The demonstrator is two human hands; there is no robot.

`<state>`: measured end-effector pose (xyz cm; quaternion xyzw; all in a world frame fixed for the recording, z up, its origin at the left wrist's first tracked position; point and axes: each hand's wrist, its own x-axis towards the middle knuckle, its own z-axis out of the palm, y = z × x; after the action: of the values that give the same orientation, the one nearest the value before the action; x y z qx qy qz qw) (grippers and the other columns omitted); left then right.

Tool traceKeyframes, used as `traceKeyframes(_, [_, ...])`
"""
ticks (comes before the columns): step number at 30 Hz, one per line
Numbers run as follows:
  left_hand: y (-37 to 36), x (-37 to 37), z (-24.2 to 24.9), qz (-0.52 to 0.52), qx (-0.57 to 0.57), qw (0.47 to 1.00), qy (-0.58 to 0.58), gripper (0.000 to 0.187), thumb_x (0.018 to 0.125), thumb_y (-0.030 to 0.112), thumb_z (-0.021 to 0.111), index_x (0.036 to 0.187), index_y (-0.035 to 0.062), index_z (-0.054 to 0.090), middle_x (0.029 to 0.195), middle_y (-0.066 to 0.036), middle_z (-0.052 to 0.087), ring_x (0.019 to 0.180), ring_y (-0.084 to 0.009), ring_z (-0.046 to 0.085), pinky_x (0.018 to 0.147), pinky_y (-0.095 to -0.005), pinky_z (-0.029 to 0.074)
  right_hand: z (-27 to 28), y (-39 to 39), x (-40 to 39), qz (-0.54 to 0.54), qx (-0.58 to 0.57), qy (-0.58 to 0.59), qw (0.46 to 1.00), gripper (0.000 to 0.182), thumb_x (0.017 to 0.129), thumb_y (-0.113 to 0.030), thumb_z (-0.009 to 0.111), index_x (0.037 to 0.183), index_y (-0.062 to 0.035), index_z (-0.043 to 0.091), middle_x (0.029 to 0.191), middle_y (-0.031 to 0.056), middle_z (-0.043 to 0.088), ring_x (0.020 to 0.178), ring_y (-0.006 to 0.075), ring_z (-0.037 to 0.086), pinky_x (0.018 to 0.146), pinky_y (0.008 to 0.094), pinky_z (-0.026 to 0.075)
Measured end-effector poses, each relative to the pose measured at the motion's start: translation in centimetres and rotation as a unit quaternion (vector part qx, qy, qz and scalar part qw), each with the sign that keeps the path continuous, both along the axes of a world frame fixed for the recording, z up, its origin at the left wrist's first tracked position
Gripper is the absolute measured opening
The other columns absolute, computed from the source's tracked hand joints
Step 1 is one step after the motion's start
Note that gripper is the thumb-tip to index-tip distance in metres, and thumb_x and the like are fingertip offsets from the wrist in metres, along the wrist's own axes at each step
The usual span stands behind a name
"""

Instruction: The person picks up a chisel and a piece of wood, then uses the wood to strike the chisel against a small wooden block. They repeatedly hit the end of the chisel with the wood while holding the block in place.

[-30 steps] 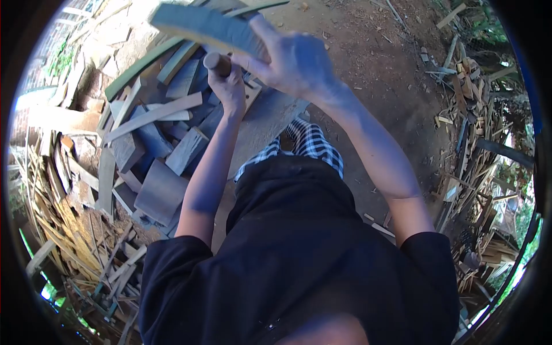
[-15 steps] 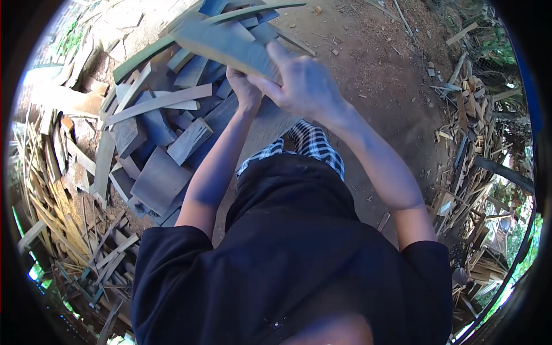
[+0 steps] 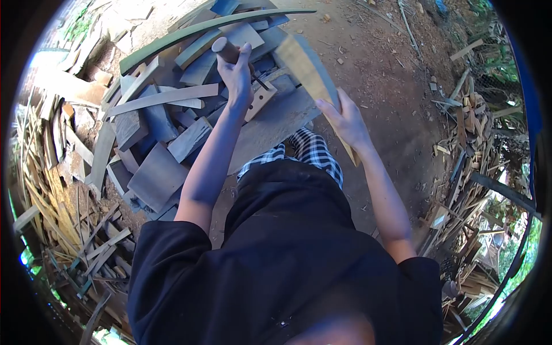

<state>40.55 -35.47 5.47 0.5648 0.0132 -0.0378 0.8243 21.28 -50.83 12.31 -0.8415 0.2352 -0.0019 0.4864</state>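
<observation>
My left hand (image 3: 236,77) is wrapped round a brown wooden handle (image 3: 225,49), with a thin dark shaft below it reaching toward a pale block with holes (image 3: 261,102). That block lies on a flat grey board (image 3: 276,123) in front of my legs. On the right, my right hand (image 3: 347,122) grips a long, slightly curved wooden plank (image 3: 309,69), its far end tilted up and away to the left. The plank is slightly blurred and clear of the block.
Cut wood pieces (image 3: 158,177) are heaped at the left of the board, with a long curved strip (image 3: 213,29) across the top. Scrap wood (image 3: 52,195) lies farther left, and another scrap pile (image 3: 471,109) runs along the right edge.
My right hand has moved right and down with the plank, away from my left hand. The handle in my left hand and the block with holes now show.
</observation>
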Motion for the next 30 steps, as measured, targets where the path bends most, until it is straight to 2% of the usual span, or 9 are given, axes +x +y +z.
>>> traceKeyframes(2, [-0.4,-0.4,1.6,-0.023,0.014,1.0,-0.015,0.024,0.088,0.015,0.072,0.096,0.0096,0.05,0.083,-0.001,0.052,0.075,-0.0106,0.053,0.07,-0.0283,0.043,-1.2,-0.9,-1.9,-0.032,0.025,0.013,0.999,0.051,0.088,-0.046,0.065,0.108,-0.0003,0.059,0.09,0.0161,0.067,0.084,0.0221,0.066,0.074,0.0332,0.049])
traceKeyframes(4, [-1.3,0.2,0.9,-0.023,0.024,0.999,-0.029,0.03,0.086,0.019,0.075,0.097,0.0091,0.05,0.084,-0.002,0.054,0.073,-0.0103,0.053,0.066,-0.0266,0.043,-1.8,-1.4,-3.2,-0.095,0.095,0.057,0.989,0.045,0.09,-0.044,0.064,0.103,-0.0012,0.059,0.08,0.0069,0.061,0.073,0.0144,0.059,0.068,0.0308,0.047])
traceKeyframes(8, [-3.7,0.6,0.5,-0.032,0.064,0.993,-0.097,0.039,0.082,0.025,0.08,0.099,0.008,0.05,0.083,-0.004,0.058,0.071,-0.011,0.056,0.063,-0.0266,0.046,-2.1,-1.6,-4.9,-0.156,0.154,0.062,0.974,0.041,0.091,-0.043,0.064,0.098,-0.0037,0.059,0.073,0.0009,0.053,0.067,0.0079,0.051,0.061,0.0274,0.044])
traceKeyframes(10, [-4.4,-1.2,3.4,-0.081,0.143,0.959,-0.23,0.038,0.079,0.024,0.082,0.097,0.0065,0.054,0.08,-0.004,0.059,0.074,-0.0148,0.06,0.065,-0.03,0.05,-2.4,-1.7,-5.3,-0.194,0.182,0.042,0.963,0.041,0.09,-0.048,0.064,0.098,-0.0087,0.054,0.065,0.0003,0.051,0.042,0.0052,0.044,0.037,0.0214,0.035])
traceKeyframes(11, [-4.6,-1.8,3.2,-0.077,0.142,0.96,-0.23,0.038,0.079,0.024,0.082,0.097,0.0065,0.054,0.08,-0.004,0.059,0.074,-0.0148,0.06,0.065,-0.03,0.05,-2.6,-1.8,-5.3,-0.19,0.18,0.042,0.964,0.041,0.09,-0.048,0.064,0.098,-0.0087,0.054,0.065,0.0003,0.051,0.042,0.0052,0.044,0.037,0.0214,0.035])
traceKeyframes(14, [-5.2,-4.3,2.8,-0.313,0.241,0.865,-0.31,0.035,0.074,0.026,0.085,0.091,0.0061,0.061,0.087,-0.008,0.064,0.082,-0.0201,0.065,0.073,-0.0339,0.052,-2.6,-2.6,-5.5,-0.224,0.189,0.049,0.955,0.042,0.091,-0.048,0.064,0.099,-0.008,0.054,0.064,0.0001,0.05,0.042,0.0055,0.044,0.035,0.0213,0.034])
traceKeyframes(16, [-5.3,-5.9,2.3,-0.369,0.266,0.791,-0.408,0.033,0.073,0.023,0.079,0.096,0.0075,0.061,0.092,-0.011,0.064,0.084,-0.0303,0.066,0.072,-0.0377,0.054,-2.6,-3.0,-5.5,-0.264,0.242,0.047,0.933,0.04,0.093,-0.046,0.062,0.099,-0.0078,0.054,0.063,0.0004,0.05,0.041,0.0051,0.044,0.035,0.0207,0.033])
traceKeyframes(21, [-5.7,-8.2,1.3,-0.528,0.281,0.683,-0.42,0.033,0.071,0.025,0.075,0.096,0.01,0.059,0.095,-0.009,0.063,0.086,-0.0334,0.065,0.072,-0.0442,0.053,-2.1,-3.8,-5.8,-0.275,0.236,0.034,0.932,0.039,0.094,-0.045,0.06,0.101,-0.0074,0.054,0.063,0.0,0.048,0.041,0.005,0.042,0.036,0.0206,0.033])
traceKeyframes(30, [-5.7,-7.0,0.4,-0.54,0.257,0.685,-0.415,0.037,0.068,0.032,0.078,0.09,0.0058,0.063,0.09,-0.01,0.064,0.08,-0.0323,0.065,0.067,-0.0416,0.053,-2.4,-3.2,-5.7,-0.281,0.238,0.041,0.929,0.039,0.095,-0.045,0.059,0.102,-0.0067,0.054,0.063,-0.0002,0.047,0.042,0.0049,0.041,0.036,0.0207,0.032])
